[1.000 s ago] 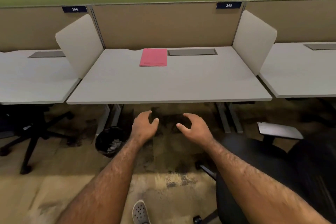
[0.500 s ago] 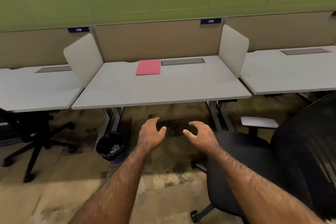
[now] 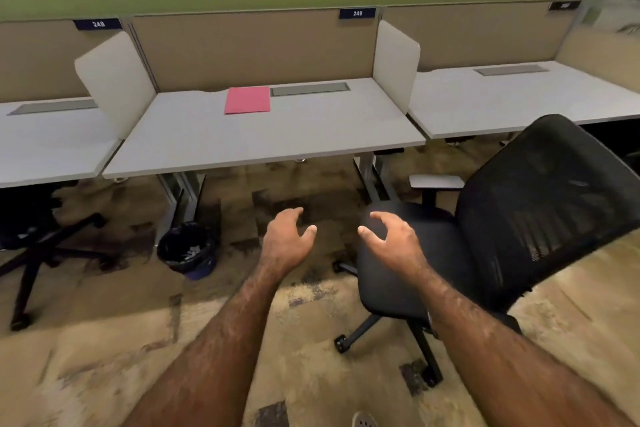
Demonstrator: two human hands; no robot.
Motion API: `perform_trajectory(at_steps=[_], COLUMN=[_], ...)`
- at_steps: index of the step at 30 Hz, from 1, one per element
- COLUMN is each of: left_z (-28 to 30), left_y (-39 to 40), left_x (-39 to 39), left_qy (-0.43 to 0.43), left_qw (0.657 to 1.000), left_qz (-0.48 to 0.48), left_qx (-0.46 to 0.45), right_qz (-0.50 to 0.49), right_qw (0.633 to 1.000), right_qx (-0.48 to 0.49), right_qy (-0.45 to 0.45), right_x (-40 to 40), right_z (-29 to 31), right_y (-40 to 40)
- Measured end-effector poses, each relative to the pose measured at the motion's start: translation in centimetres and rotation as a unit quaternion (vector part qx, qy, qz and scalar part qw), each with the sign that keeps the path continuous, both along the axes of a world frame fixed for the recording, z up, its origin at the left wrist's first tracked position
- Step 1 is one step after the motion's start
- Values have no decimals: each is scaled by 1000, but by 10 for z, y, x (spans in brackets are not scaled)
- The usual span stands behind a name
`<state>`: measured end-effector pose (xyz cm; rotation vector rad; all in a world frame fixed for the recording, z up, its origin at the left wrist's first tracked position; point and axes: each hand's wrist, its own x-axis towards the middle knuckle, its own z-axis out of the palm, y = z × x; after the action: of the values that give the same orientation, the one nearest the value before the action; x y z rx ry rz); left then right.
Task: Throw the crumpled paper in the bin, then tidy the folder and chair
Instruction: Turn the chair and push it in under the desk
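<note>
A pink folder (image 3: 247, 100) lies flat at the back of the middle desk (image 3: 263, 146). A black mesh office chair (image 3: 512, 218) stands on the floor to the right of that desk, turned away from it. Under the desk's left leg sits a small black bin (image 3: 187, 250) with white paper inside. My left hand (image 3: 287, 241) and my right hand (image 3: 394, 243) hover in front of me with fingers curled apart, holding nothing. My right hand is over the front edge of the chair's seat, apart from it.
White divider panels (image 3: 117, 80) separate the middle desk from the neighbouring desks on both sides. Another black chair's base (image 3: 38, 253) stands under the left desk. A tan partition and green wall close off the back. Patterned carpet covers the floor; my shoe (image 3: 363, 420) shows at the bottom.
The view has pulled back and turned right, so the black chair shows more fully. Both hands keep the same open pose, the right one now over the seat.
</note>
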<state>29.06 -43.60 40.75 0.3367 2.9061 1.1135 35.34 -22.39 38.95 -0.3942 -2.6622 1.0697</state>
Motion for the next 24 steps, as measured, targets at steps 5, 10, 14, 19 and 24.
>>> perform_trajectory(at_steps=[5,10,14,19,24], left_z=[6,13,16,20,23], left_y=[42,111,183,286,389], left_x=[22,32,39,52,64], left_qy=[7,17,18,14,11], left_qw=[999,996,993,988,978], left_qz=[-44,-84,-119,-154,-209], left_qx=[-3,1,-7,-7,-12], right_qz=[-49,-95,-134,-175,-245], right_qw=[999,995,989,980,960], right_qx=[-2,-4,19,52,72], right_qy=[13,33,60,84,111], right_x=[34,58,75,91,98], right_z=[10,21,28,38,45], right_y=[46,111,180,285,386])
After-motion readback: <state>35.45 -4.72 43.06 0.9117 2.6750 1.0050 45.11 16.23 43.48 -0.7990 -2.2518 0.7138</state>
